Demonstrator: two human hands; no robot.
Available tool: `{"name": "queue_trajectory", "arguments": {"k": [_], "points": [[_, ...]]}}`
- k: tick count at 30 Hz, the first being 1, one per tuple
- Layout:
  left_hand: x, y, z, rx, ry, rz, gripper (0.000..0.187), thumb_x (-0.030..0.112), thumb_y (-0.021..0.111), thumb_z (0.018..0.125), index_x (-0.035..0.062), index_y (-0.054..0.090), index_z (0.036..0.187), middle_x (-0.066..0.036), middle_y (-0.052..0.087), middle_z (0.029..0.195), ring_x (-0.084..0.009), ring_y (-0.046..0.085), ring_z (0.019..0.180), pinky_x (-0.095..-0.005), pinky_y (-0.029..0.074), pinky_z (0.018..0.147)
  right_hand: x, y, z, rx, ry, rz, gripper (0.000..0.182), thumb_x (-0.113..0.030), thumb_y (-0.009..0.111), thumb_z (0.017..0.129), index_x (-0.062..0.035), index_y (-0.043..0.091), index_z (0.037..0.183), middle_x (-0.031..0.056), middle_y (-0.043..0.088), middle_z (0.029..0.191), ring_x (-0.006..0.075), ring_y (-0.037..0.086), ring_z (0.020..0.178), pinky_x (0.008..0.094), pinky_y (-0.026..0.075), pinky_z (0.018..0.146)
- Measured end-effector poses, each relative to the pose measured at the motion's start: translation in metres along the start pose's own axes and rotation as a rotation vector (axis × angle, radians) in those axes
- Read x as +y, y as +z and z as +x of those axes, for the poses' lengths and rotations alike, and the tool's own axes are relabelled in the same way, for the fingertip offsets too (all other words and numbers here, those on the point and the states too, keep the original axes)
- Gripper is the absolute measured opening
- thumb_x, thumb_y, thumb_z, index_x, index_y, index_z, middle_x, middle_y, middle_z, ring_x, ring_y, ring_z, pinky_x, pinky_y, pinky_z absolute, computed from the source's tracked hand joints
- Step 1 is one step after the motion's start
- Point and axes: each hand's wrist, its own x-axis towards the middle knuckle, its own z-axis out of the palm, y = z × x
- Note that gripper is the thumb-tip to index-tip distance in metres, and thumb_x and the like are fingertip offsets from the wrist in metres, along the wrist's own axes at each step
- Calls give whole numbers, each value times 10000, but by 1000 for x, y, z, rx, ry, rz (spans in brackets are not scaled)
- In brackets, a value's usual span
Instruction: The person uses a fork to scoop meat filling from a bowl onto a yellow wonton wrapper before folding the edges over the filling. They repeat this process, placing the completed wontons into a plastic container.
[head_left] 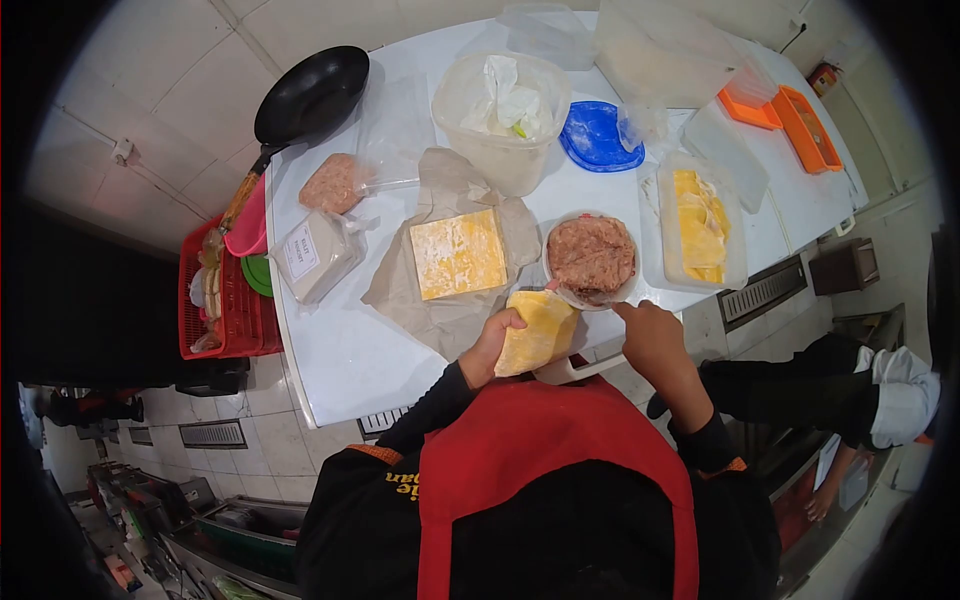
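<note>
On the bench (335,345), paper (395,285) carries a yellow stack (460,253). The left hand (487,346) pinches a yellow piece (538,335) just in front of the meat (590,252); a light, level grip should spare it creases. At the tub's (630,288) rim, the right hand (657,345) has bent fingers; whether they pinch anything, I cannot tell. A gentle touch seems best there.

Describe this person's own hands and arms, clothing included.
Ungloved left hand and ungloved right hand; long black fabric left sleeve reaching the wrist, black fabric right sleeve ending farther up the forearm. Narrow orange trim shows on both sides.
</note>
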Motion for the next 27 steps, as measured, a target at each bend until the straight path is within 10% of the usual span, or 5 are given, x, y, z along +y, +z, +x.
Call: {"name": "queue_trajectory", "arguments": {"k": [27], "points": [[-1, -8, 0, -7, -46, 13, 811, 188, 400, 671, 181, 222, 1462, -152, 430, 1316, -316, 485, 1130, -409, 409, 969, 37, -39, 7, -165, -66, 252, 364, 17, 511, 713, -104, 676, 1015, 189, 648, 852, 369, 609, 812, 430, 478, 734]]}}
